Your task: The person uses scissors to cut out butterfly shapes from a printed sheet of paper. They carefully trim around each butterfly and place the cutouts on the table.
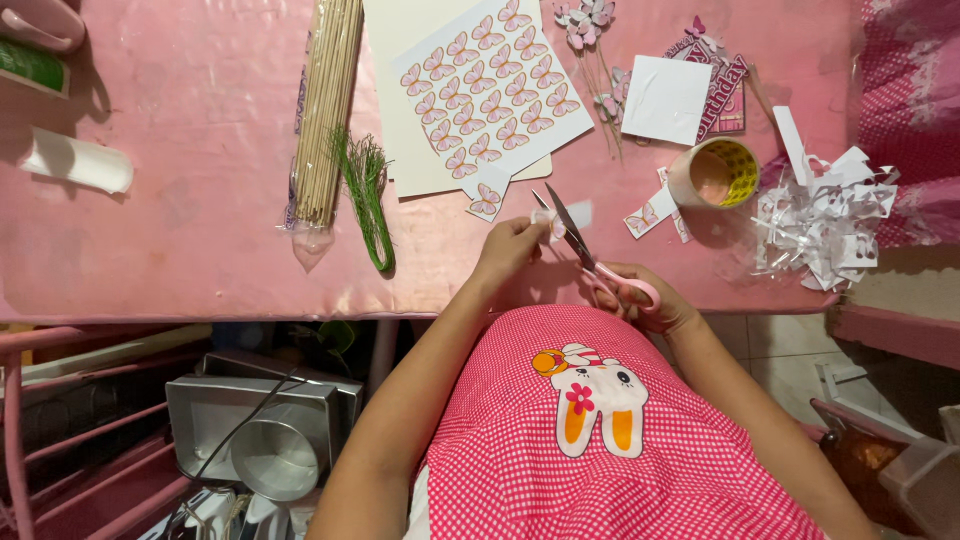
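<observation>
Seen from above, a person in a pink checked top works at a pink desk [200, 120]. The left hand [508, 248] pinches a small paper butterfly cutout [548, 222] between its fingertips, holding it just above the desk's near edge. The right hand [650, 300] grips pink-handled scissors [590, 255], fingers curled through the loops; the blades stand slightly parted, their tips right against the cutout.

Just beyond the left fingers lies a sheet of printed pink butterflies [490, 85], partly cut away at its near corner. Farther left of those fingers sit a bundle of green wire [365, 185] and a packet of wooden skewers [325, 110]. Beyond the right fingers stands a roll of tape [715, 172], with a heap of white paper scraps [825, 220] off to its right.
</observation>
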